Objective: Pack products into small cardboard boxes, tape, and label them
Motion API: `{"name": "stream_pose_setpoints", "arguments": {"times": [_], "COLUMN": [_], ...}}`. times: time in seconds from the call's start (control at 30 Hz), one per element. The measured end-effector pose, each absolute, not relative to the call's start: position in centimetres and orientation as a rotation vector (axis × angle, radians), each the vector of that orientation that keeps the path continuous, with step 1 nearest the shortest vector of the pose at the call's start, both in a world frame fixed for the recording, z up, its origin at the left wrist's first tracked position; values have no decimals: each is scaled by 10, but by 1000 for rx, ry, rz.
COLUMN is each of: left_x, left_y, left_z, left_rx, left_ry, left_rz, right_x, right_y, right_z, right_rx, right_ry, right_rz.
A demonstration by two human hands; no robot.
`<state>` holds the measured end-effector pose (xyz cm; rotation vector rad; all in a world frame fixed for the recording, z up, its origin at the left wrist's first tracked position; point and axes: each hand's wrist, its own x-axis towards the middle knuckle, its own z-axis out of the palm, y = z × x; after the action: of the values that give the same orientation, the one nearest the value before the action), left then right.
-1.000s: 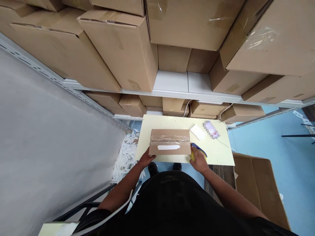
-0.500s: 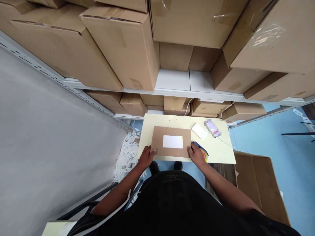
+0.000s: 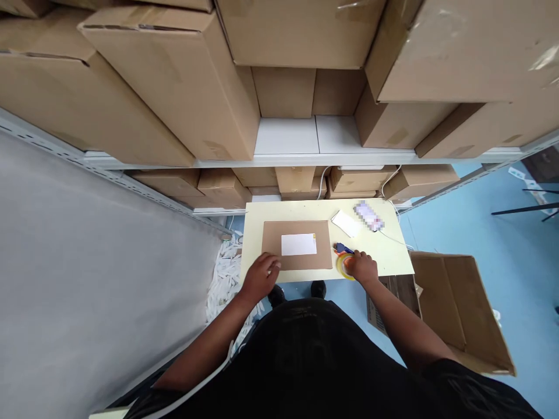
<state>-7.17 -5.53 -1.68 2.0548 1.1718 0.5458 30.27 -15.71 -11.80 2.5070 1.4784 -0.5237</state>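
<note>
A flat brown cardboard box (image 3: 297,263) with a white label (image 3: 299,244) lies on the pale yellow table (image 3: 255,208). My left hand (image 3: 261,276) is at the box's near left corner, fingers loosely bent and thumb a little apart, with nothing visible in it. Just right of the box, my right hand (image 3: 364,267) is closed round the handle side of a tape dispenser. The dispenser's blue head (image 3: 343,248) and yellow tape roll (image 3: 343,266) show to the left of my fingers; its grip is hidden.
White slips (image 3: 346,223) and a blurred phone-like item (image 3: 369,216) with a cable lie at the table's back right. Shelves (image 3: 288,160) of cartons rise behind. An open carton (image 3: 458,308) stands on the floor at right, paper strips (image 3: 225,270) at left, beside the wall.
My right hand has left the box's right edge and closed on the tape dispenser. My left hand has loosened at the box's corner. The view has shifted slightly.
</note>
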Motion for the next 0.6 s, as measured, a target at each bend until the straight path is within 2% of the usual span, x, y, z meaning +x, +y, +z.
{"name": "stream_pose_setpoints", "arguments": {"times": [0.13, 0.27, 0.43, 0.6], "left_x": [-9, 56, 117, 143], "left_y": [-57, -52, -34, -30], "left_z": [14, 12, -7, -10], "left_rx": [2032, 1721, 1346, 1279], "left_ry": [952, 1055, 1253, 1152], "left_rz": [310, 53, -104, -107], "right_x": [318, 328, 315, 283], "right_y": [-139, -150, -190, -208], "right_z": [-133, -128, -103, -78], "right_rx": [2482, 2673, 3044, 3193], "right_ry": [1442, 1449, 1625, 1860], "right_rz": [-743, -863, -765, -622]}}
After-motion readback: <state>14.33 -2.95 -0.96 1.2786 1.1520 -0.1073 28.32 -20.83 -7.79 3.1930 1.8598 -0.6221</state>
